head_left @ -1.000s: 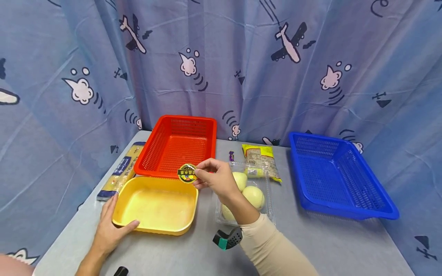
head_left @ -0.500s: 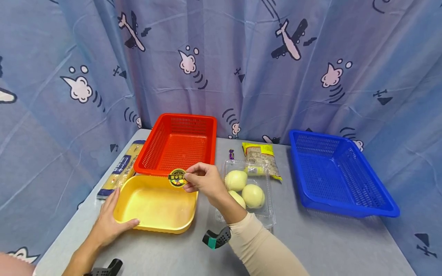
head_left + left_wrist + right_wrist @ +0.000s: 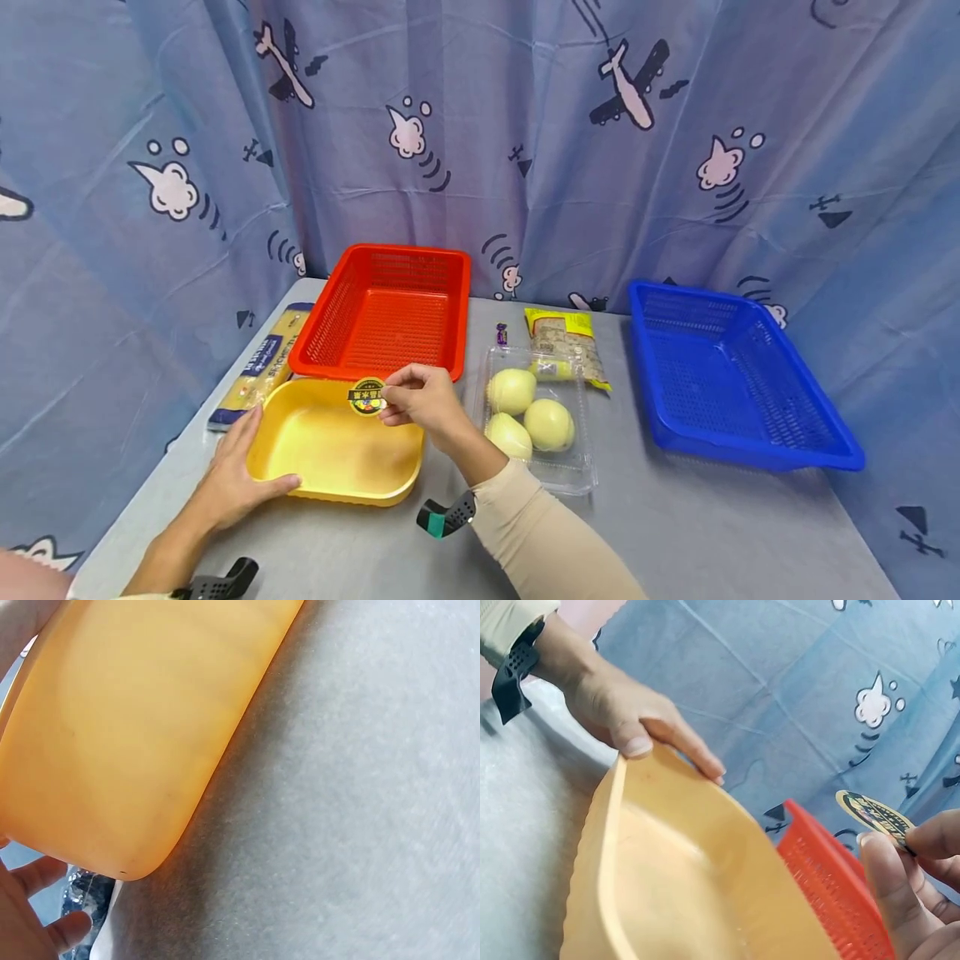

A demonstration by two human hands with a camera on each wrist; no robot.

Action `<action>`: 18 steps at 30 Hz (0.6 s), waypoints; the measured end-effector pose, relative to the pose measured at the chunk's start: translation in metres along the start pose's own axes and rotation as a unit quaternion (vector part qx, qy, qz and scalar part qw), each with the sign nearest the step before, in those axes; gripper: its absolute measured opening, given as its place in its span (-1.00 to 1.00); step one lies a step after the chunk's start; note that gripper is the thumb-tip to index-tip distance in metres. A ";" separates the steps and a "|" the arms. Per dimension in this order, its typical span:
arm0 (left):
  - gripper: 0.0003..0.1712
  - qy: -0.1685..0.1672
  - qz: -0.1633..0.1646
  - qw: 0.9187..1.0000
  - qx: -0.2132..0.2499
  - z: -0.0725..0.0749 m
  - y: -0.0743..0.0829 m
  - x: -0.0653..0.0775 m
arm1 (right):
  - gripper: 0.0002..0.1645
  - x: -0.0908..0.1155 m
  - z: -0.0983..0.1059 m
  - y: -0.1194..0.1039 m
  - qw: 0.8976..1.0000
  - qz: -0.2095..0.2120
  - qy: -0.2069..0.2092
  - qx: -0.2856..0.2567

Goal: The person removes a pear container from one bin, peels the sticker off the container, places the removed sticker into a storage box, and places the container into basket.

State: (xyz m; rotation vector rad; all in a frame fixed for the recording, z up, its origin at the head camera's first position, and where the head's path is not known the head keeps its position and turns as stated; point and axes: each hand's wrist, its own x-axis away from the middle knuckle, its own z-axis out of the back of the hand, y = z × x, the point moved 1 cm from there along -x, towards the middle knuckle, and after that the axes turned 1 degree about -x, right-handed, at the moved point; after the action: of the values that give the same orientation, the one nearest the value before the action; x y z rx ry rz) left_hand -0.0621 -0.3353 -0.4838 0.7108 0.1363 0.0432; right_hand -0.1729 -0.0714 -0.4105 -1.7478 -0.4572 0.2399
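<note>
In the head view my right hand pinches a round black-and-gold sticker between thumb and fingertips, over the far right part of a yellow plastic tub. The right wrist view shows the sticker edge-tilted, standing out from the fingertips. My left hand grips the tub's near left corner, thumb at the front rim and fingers along the left side. Close to my right forearm, a clear plastic box holds three pale yellow-green fruits.
Behind the tub stands a red basket. A pack of spaghetti lies along the left edge. Beyond the clear box are a yellow-topped bag and a small purple-wrapped candy. A blue basket stands at right, before a patterned curtain.
My right hand has moved left and slightly nearer with the sticker, from the tub's right rim to above its inside. The fruits have come into fuller view. My left hand keeps its grip.
</note>
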 end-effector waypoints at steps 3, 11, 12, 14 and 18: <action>0.41 0.004 -0.012 1.000 0.002 -0.001 0.000 -0.001 | -0.92 -0.005 -0.003 0.007 1.000 -0.013 0.008 0.005; 0.41 0.004 -0.009 1.000 0.008 0.001 0.001 0.000 | -0.90 -0.014 -0.017 0.019 0.999 -0.038 0.009 0.018; 0.41 0.005 -0.008 1.000 0.009 0.001 0.000 0.000 | -0.90 -0.015 -0.018 0.021 0.999 -0.041 0.011 0.021; 0.41 0.007 -0.010 1.000 0.010 0.000 0.000 0.000 | -0.89 -0.016 -0.021 0.024 0.998 -0.048 0.017 0.027; 0.41 0.005 -0.006 1.000 0.008 -0.001 0.000 0.000 | -0.87 -0.019 -0.026 0.031 0.997 -0.058 0.033 0.041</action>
State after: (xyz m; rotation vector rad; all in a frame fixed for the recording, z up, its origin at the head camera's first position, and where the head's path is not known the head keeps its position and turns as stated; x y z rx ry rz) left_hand -0.0622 -0.3352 -0.4846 0.7264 0.1508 0.0339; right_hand -0.1742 -0.1077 -0.4364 -1.6383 -0.4919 0.1167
